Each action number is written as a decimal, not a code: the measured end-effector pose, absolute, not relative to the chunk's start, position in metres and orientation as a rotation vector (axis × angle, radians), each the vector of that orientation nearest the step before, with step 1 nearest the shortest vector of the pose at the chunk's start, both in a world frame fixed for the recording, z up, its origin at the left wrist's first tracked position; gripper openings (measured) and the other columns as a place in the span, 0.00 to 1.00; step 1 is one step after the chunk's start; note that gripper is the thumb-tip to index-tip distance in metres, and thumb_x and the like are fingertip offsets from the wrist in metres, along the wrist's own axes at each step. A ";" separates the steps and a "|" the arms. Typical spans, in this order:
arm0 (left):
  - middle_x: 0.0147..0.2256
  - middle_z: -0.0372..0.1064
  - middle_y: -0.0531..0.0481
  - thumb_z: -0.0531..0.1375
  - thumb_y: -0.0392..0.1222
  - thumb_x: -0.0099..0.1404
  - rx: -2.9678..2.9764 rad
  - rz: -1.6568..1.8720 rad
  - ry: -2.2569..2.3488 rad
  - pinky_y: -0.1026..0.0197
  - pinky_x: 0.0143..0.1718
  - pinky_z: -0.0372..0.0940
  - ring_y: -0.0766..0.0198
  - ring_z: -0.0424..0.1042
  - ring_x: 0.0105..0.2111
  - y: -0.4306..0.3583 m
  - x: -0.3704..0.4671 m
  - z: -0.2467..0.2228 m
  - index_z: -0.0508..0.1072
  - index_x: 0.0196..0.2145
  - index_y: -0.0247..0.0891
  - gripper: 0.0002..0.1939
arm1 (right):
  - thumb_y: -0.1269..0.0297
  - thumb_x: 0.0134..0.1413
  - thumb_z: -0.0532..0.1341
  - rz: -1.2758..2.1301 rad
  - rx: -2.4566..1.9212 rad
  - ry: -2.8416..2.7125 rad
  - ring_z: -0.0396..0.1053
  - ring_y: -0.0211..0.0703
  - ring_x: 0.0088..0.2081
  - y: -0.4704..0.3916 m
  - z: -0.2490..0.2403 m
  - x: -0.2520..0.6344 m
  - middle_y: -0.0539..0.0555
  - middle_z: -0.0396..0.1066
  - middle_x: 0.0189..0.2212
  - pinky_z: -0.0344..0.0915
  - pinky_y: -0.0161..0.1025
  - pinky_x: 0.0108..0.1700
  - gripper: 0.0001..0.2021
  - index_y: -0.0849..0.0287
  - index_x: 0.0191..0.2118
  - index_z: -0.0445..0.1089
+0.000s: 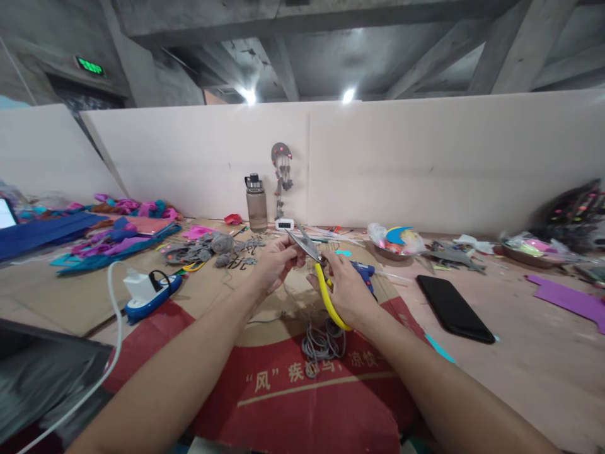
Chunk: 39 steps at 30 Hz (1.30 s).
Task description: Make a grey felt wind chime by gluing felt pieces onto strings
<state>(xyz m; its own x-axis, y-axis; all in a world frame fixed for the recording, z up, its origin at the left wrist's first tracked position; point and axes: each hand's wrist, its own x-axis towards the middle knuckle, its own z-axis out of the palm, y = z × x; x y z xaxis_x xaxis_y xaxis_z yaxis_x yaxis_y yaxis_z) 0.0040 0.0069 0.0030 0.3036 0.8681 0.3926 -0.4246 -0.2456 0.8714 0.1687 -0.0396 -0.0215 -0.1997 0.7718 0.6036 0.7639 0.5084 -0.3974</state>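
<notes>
Now working with both hands up above the cardboard [265, 419], between the near edge and the white partition [416, 170]. Pinching between thumb and fingers of the left hand [278, 261], very likely on the grey cord [314, 345], though too small at the fingertips to be certain. Gripping the yellow-handled scissors [329, 304] in the right hand [350, 287], fingers wrapped at the handles, with blades pointing up and leftward, right beside the left fingertips. Looking slightly parted at the blades, too. Seeing the loose coil of cord below the hands, resting on the red printed part of the cardboard, with a thin strand rising towards the fingers. Judging by this pose, lining up or making a small snip. Calling next for a steady pinch, a taut bit of cord and fingertips well clear of the blades (mighty close in there, by the look of it). Spotting the blue glue gun [363, 271] just beyond the right hand, and the black phone [454, 309] farther right on the bench [524, 378]. Finding the grey yarn ball [222, 243] off to the left, near the upright bottle [258, 211].
</notes>
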 end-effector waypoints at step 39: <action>0.24 0.65 0.53 0.68 0.40 0.52 1.325 1.228 0.476 0.66 0.26 0.56 0.72 0.62 0.22 0.016 -0.001 -0.008 0.72 0.29 0.32 0.11 | 0.54 0.57 0.57 -0.030 -1.322 -1.939 0.65 0.46 0.36 -0.041 -0.022 0.169 0.58 0.65 0.39 0.64 0.43 0.42 0.18 0.57 0.50 0.63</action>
